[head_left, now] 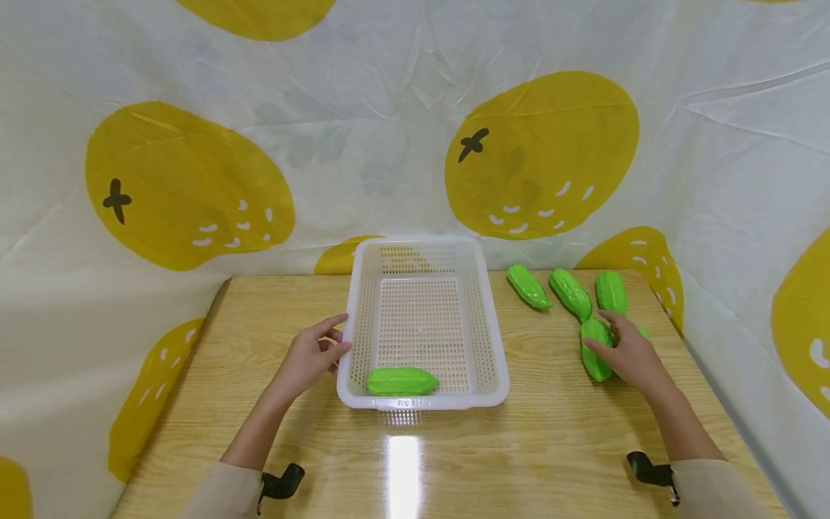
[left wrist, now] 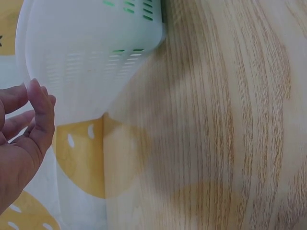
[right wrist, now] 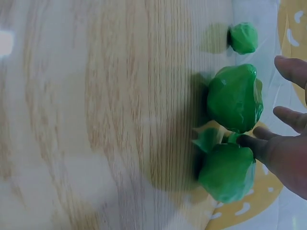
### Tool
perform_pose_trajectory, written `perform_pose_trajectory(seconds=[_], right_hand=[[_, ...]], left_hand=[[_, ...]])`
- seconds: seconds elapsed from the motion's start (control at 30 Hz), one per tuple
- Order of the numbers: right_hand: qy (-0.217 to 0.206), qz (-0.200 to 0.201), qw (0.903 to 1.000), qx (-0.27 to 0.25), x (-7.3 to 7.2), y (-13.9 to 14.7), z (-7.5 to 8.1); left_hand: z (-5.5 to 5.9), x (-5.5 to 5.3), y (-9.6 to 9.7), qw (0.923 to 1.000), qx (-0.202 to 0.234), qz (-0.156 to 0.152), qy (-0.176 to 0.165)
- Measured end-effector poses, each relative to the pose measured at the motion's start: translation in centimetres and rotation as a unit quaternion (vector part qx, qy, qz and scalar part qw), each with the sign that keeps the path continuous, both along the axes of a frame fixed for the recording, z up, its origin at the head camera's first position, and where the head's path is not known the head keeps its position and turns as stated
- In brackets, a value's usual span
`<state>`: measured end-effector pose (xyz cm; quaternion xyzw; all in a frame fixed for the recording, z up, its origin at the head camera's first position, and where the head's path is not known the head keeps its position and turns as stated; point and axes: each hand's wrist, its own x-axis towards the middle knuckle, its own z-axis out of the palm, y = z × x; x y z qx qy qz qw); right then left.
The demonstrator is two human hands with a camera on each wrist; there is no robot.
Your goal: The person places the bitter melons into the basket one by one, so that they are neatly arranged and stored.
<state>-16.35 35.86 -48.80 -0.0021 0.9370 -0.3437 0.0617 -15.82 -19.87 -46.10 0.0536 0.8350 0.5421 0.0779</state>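
Observation:
A white plastic basket (head_left: 490,339) stands on the table, with one green ridged gourd (head_left: 402,381) lying at its near end. My left hand (head_left: 313,355) is at the basket's left rim, fingers loosely bent and fingertips against its outer side; the left wrist view shows the fingertips by the rim. Over on the right, my right hand (head_left: 627,351) reaches over another green gourd (head_left: 595,360), thumb on its left and fingers spread beyond it. In the right wrist view the right hand (right wrist: 288,153) has its fingers apart, not curled round the gourd (right wrist: 228,172).
More green gourds lie behind and beside the right hand: one near the basket (head_left: 528,287), one in the middle (head_left: 570,293), one at the back (head_left: 612,291). Another is mostly hidden by the hand. A fruit-printed cloth (head_left: 389,166) hangs behind the wooden table (head_left: 506,461).

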Motion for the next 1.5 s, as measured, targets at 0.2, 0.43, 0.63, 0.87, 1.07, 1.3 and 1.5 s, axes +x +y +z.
perform_pose_trajectory(seconds=[0.2,0.43,0.63,0.87,1.07,1.3,1.5], right_hand=[[-0.013,-0.001,0.9999,-0.002,0.0,-0.3,-0.2],[0.0,0.006,1.0,-0.008,0.0,-0.7,-0.6],[0.025,0.014,0.9996,-0.005,0.1,-0.9,-1.3],[0.03,0.014,0.9994,-0.009,0.3,-1.0,-2.4],[0.006,0.01,0.9999,0.003,0.4,-1.1,-2.6],[0.013,0.016,0.9996,0.017,0.3,-1.4,-2.4],[0.027,0.021,0.9992,0.02,0.3,-1.6,-2.3]], left_hand=[[0.0,-0.1,0.0,1.0,0.003,0.0,0.003],[-0.2,0.0,-0.1,1.0,0.003,-0.001,0.006],[-0.2,0.0,0.0,1.0,0.005,0.0,0.005],[0.0,0.1,0.0,1.0,0.005,-0.001,0.005],[-0.1,0.2,0.0,1.0,0.005,0.001,0.003],[-0.2,0.1,-0.1,0.9999,0.009,0.001,0.005],[-0.3,0.1,-0.1,0.9999,0.009,0.001,0.005]])
